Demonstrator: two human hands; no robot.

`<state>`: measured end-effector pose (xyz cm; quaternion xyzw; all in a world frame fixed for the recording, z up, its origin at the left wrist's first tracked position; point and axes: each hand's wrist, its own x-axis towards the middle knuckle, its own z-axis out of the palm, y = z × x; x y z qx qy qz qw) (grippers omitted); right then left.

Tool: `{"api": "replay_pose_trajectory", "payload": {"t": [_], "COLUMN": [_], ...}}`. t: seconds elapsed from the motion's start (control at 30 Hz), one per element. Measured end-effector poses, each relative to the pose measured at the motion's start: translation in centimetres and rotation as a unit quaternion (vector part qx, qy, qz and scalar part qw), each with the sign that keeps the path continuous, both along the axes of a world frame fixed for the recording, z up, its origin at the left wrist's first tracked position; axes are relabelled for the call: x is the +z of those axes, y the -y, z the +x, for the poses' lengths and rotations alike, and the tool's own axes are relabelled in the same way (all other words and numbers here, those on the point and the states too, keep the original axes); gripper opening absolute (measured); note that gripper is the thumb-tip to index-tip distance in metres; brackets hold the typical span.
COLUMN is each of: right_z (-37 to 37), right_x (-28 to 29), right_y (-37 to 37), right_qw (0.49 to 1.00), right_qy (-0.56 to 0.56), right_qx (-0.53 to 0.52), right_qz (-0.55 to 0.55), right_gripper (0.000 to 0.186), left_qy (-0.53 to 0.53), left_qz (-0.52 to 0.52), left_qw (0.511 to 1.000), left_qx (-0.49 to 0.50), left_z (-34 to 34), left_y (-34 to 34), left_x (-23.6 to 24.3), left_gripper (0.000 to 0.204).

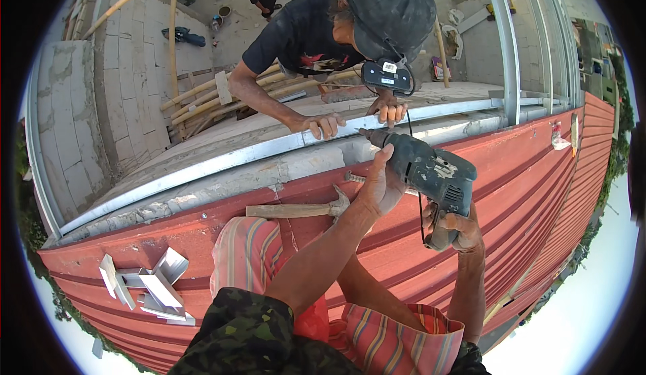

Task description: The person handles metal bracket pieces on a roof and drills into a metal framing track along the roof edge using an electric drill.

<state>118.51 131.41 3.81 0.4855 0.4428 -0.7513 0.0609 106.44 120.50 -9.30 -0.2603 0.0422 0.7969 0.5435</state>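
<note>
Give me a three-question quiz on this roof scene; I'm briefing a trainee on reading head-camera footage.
1. True or false: the right hand holds the drill by its handle.
2. Where does the hammer lie? A) on the red roof sheet, B) in the co-worker's hand, C) on the block wall.
3. What do the co-worker's hands rest on?

Key: 1. True; the left hand steadies the drill body. 2. A, beside the wearer's left forearm. 3. The metal rail along the concrete edge, just beyond the drill's tip.
</note>
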Motion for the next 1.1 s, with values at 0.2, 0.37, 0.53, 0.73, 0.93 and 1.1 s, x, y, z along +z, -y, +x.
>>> {"api": "replay_pose_trajectory", "payload": {"t": [0.2, 0.37, 0.53, 0.73, 0.93, 1.1], "right_z": [3.3, 4.8, 5.4, 6.1, 5.9, 5.1], "right_x": [-2.1, -3.3, -4.5, -4.6, -6.0, -6.4], "right_y": [0.7, 1.2, 2.5, 3.9, 5.9, 7.3], "right_qw": [0.976, 0.949, 0.927, 0.922, 0.881, 0.850], "right_qy": [-0.140, -0.213, -0.271, -0.283, -0.332, -0.367], "right_qx": [-0.075, -0.134, -0.160, -0.177, -0.215, -0.246], "right_qz": [-0.147, -0.192, -0.203, -0.196, -0.259, -0.288], "right_gripper": [0.068, 0.067, 0.066, 0.067, 0.067, 0.067], "left_qy": [-0.024, -0.057, -0.279, -0.375, -0.392, -0.355], "left_qz": [0.005, -0.112, -0.232, -0.271, -0.260, -0.208], "left_qw": [1.000, 0.992, 0.930, 0.885, 0.881, 0.911], "left_qx": [-0.003, 0.002, -0.051, -0.047, -0.050, -0.020], "left_z": [-2.7, -7.1, -9.4, -10.0, -9.6, -10.2], "left_y": [5.2, 8.4, 8.6, 7.4, 7.3, 6.3], "left_x": [-0.6, 0.5, 3.8, 5.6, 7.3, 8.1], "left_gripper": [0.056, 0.062, 0.057, 0.045, 0.041, 0.043]}}
